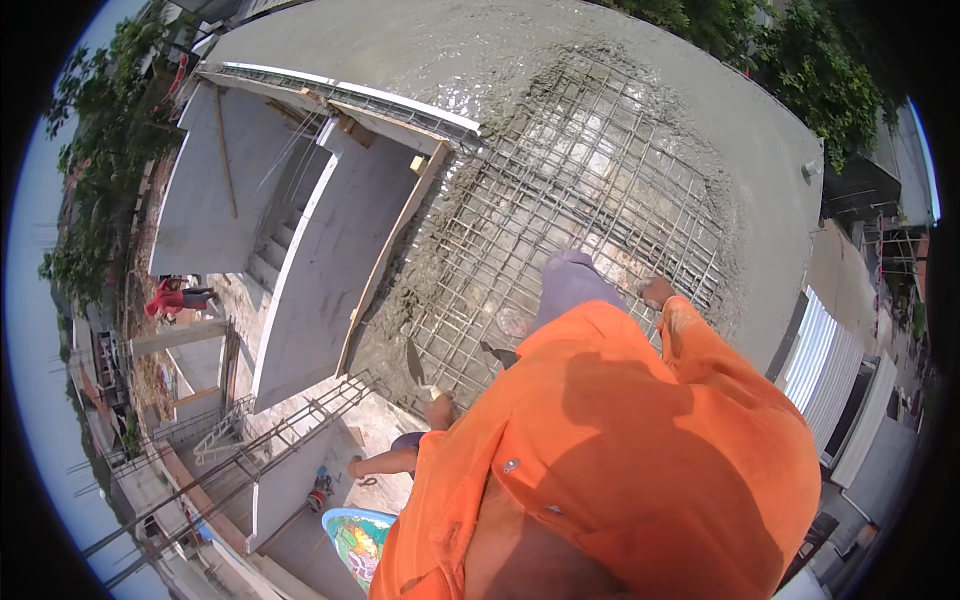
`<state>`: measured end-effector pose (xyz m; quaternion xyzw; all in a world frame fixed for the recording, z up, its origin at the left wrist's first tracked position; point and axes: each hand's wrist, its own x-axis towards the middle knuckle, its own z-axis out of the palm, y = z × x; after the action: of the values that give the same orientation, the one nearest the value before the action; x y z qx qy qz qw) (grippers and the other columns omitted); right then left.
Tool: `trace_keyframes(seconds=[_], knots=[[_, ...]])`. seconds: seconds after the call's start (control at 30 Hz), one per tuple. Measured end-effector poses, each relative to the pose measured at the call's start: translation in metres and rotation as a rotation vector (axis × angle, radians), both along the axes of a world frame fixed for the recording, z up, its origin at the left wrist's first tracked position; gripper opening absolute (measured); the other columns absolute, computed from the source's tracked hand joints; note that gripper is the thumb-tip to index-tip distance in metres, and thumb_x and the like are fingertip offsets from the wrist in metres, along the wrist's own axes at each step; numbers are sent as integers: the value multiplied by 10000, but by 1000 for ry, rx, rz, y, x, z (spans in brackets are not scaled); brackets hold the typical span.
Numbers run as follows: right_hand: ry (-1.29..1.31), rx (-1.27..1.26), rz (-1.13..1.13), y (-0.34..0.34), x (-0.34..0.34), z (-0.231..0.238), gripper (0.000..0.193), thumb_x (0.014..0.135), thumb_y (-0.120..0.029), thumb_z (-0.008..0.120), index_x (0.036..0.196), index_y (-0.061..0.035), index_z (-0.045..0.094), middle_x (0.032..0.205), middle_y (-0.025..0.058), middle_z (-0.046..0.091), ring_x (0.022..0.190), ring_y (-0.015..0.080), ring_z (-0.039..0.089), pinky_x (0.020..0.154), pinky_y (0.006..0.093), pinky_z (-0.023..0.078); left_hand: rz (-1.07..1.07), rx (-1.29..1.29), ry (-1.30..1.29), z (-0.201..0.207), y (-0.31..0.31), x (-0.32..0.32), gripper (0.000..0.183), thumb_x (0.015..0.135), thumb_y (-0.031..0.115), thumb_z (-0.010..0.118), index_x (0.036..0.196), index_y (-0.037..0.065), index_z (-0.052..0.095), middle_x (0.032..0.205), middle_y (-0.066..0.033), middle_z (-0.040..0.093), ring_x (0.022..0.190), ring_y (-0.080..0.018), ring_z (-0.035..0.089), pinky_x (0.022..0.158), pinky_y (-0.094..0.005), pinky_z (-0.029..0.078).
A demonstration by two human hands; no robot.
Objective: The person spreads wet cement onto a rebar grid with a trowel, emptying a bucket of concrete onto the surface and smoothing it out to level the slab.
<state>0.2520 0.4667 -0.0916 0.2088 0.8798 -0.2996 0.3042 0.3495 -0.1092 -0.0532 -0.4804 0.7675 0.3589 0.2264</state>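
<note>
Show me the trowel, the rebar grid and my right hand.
Trowel (414,362): head view, on its blade.
Rebar grid (580,185): head view, near its middle.
Right hand (657,292): head view, mid-hand.

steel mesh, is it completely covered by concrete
No, the bars of the steel mesh show bare across the middle, with wet grey concrete lying along its far and right-hand edges.

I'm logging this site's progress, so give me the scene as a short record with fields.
Left hand: holds trowel
Right hand: by the steel mesh; contact unclear
Surface: wet grey concrete beyond and right of the mesh
Left edge: wooden board
Others: co-worker's hand, lower left; person in red, far left
</note>
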Motion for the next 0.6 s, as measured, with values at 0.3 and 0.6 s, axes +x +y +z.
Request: trace_keyframes(seconds=[0.3, 0.6], knots=[[-99, -266, -73, -5, 12, -13, 241, 747, -107, 511, 933, -47, 651, 752, 122, 620, 637, 191, 589, 559, 328, 451, 252, -105, 112, -2, 11, 19, 414, 620, 235, 682, 906, -61, 635, 931, -277, 617, 874, -388, 615, 739, -430, 483], [-105, -307, -26, 45, 30, 8, 263, 806, -144, 527, 1045, -96, 624, 729, 38, 583, 588, 192, 575, 433, 344, 400, 342, -193, -22, 45, 81, 107, 429, 594, 251, 700, 900, -45, 646, 938, -258, 623, 917, -372, 610, 772, -424, 479]])
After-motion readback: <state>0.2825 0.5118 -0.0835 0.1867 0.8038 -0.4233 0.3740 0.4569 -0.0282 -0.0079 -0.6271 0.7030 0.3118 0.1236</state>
